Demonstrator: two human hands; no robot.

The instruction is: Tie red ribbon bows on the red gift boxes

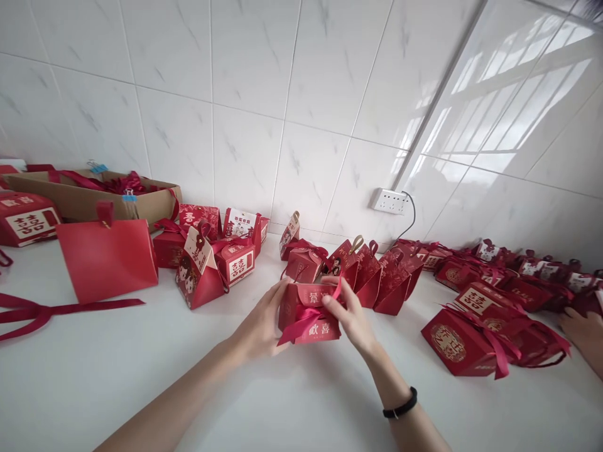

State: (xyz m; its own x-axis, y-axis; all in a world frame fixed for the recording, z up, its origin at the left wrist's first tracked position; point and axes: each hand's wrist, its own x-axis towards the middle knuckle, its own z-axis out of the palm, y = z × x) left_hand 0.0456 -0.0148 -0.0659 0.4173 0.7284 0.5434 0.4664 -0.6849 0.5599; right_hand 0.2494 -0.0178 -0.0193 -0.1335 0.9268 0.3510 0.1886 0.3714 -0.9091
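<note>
A small red gift box with gold characters and a red ribbon tied across its front sits on the white table in front of me. My left hand grips its left side, fingers curled round the edge. My right hand pinches the ribbon at the box's upper right corner. A black band is on my right wrist.
Several red gift boxes stand along the tiled wall and at the right. A larger red box and a cardboard carton of ribbons lie at the left; a loose ribbon trails there. Another person's hand rests at the right edge.
</note>
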